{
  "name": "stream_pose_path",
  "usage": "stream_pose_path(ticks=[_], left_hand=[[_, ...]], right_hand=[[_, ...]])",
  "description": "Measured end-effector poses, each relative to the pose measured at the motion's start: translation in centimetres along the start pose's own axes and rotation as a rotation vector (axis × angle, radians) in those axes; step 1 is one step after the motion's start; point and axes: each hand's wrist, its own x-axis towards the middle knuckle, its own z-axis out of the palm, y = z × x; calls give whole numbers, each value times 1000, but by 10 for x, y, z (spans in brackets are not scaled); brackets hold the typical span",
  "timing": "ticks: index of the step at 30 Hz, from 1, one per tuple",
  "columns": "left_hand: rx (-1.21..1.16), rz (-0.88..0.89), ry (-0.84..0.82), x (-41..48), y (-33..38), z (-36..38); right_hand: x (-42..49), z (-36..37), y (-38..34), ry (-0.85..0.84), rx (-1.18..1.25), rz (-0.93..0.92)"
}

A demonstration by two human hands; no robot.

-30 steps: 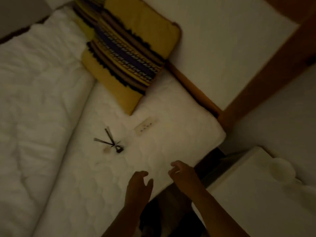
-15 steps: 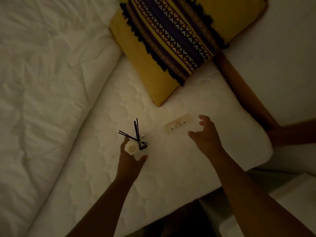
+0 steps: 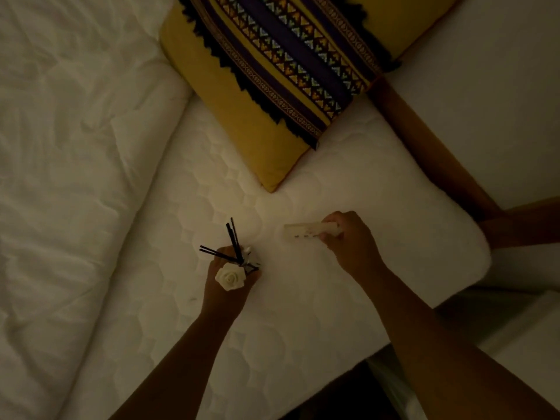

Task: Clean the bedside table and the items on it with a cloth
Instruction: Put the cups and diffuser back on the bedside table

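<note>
In the dim head view my left hand (image 3: 225,291) grips a small reed diffuser (image 3: 236,256) with black sticks and a white rose (image 3: 231,277), just above the white quilted mattress (image 3: 303,313). My right hand (image 3: 348,244) closes on one end of a flat white remote control (image 3: 306,231) that lies on the mattress to the right of the diffuser. A corner of the white bedside table (image 3: 521,353) shows at the lower right. No cloth is in sight.
A yellow cushion with a purple patterned band (image 3: 272,86) lies at the head of the bed. A rumpled white duvet (image 3: 69,177) covers the left side. The wooden bed frame (image 3: 424,140) runs along the right, beside a white wall.
My view swung from the bedside table over to the bed. My left hand reached the diffuser and took hold of it. My right hand moved forward and closed on the remote control.
</note>
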Motion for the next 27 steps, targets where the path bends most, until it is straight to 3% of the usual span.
stream_pose_path(ticks=[7,13,21,27], left_hand=[[22,42,-110,-4,32,19],[20,68,-363,-31,92,91],[112,114,-649,-125,164,204],[216,255,-859,-211,200,283]], right_hand=[[-56,-23,26,124,226,135],[-126,-76,78,261,472,341],[-254,-143,172,536,459,499],[-360,-178,239,732,475,604]])
